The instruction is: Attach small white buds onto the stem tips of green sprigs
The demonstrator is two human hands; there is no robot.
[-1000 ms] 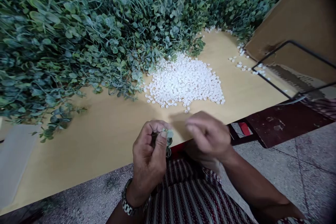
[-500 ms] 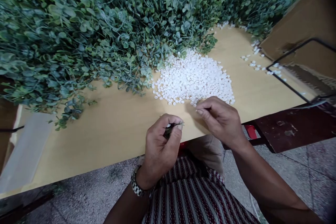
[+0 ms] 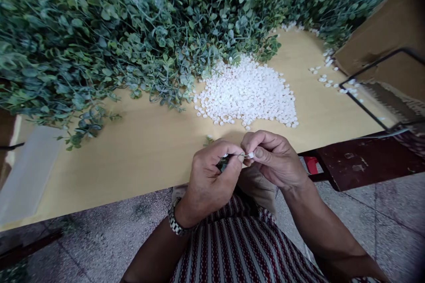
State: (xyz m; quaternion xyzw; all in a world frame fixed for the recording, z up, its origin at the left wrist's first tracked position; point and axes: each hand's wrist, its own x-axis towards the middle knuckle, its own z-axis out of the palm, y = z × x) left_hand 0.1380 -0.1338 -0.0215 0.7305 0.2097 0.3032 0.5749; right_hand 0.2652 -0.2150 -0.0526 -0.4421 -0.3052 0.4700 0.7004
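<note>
My left hand point(image 3: 215, 174) is closed on a thin green stem, its tip poking out between thumb and forefinger; a few leaves show inside the curled fingers. Against that tip, my right hand point(image 3: 277, 157) pinches a small white bead point(image 3: 250, 155). The fingertips of both hands are almost touching, just over the table's front edge. Beyond them lies a heap of small white beads point(image 3: 249, 93) on the tan tabletop point(image 3: 142, 146). A leafy bit point(image 3: 208, 140) shows just behind my left hand.
A large mass of green artificial foliage point(image 3: 133, 31) covers the back of the table. At the right stand a cardboard box point(image 3: 388, 26) and a bent black wire frame point(image 3: 365, 107), with loose beads nearby. A translucent sheet point(image 3: 28, 172) lies at the left.
My right hand has moved left and down from the heap's front edge to meet my left hand. A white bead now shows at its fingertips. The view has shifted slightly.
</note>
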